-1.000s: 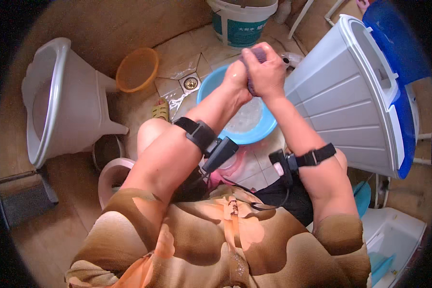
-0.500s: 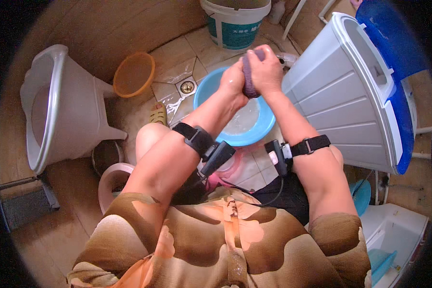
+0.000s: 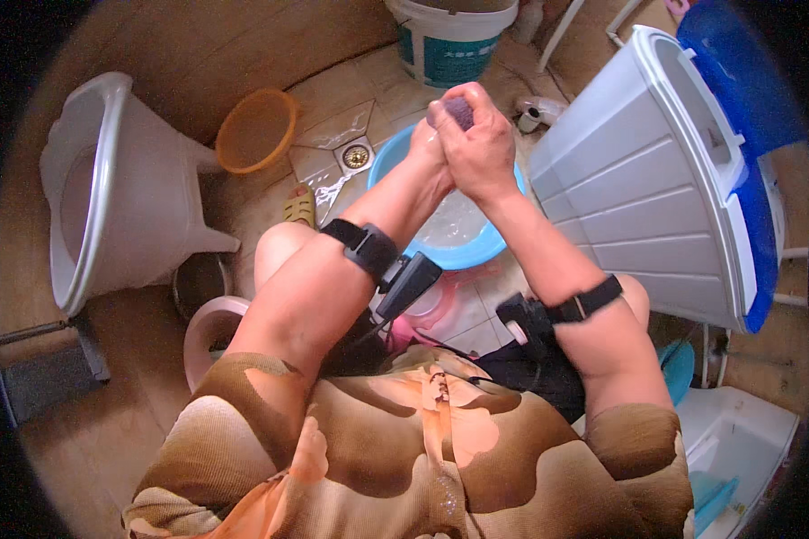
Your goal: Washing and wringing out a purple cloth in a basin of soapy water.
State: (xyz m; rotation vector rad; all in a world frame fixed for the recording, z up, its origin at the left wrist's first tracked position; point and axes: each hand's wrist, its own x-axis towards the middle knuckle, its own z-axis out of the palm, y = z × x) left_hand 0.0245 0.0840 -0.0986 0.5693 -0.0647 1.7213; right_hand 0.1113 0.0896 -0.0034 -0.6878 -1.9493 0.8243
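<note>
Both of my hands are clasped together over the far part of a light-blue basin [image 3: 490, 250] of cloudy water. Between them is a bunched purple-grey cloth [image 3: 459, 111], mostly covered by the fingers, with only a small part showing at the top. My right hand [image 3: 482, 153] wraps round it from the right, thumb across the near side. On the left side my left hand [image 3: 430, 144] grips it too, its fingers largely hidden behind the right hand. A black strapped device sits on each forearm.
A washing machine [image 3: 638, 180] with a blue lid stands to the right. A white plastic chair [image 3: 144, 189] is at left, near an orange basin [image 3: 257, 132] and a floor drain [image 3: 356, 157]. A white-and-teal bucket [image 3: 452, 54] stands at the back, and a pink basin [image 3: 208, 328] at lower left.
My right hand has rolled over the cloth, which stood upright between the palms and is now mostly hidden. Both hands have drawn tighter together.
</note>
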